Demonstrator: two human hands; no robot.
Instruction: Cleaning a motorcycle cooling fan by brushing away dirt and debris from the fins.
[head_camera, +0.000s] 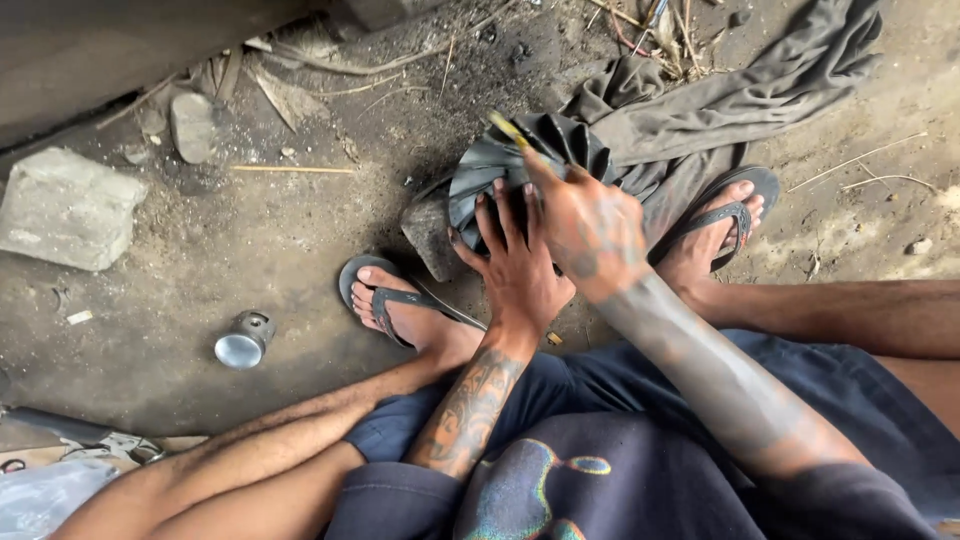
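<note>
Fingers of our left hand spread flat on the black rubber tube lying just ahead between our sandals, while our right hand, nearer, grips a yellow-tipped tool angled up-left.

You squat over a dirty, oil-stained dirt floor. On it lie a pale grey stone block at far left, a small shiny metal cylinder nearer, a crumpled grey cloth at far right, and dry twigs.
</note>
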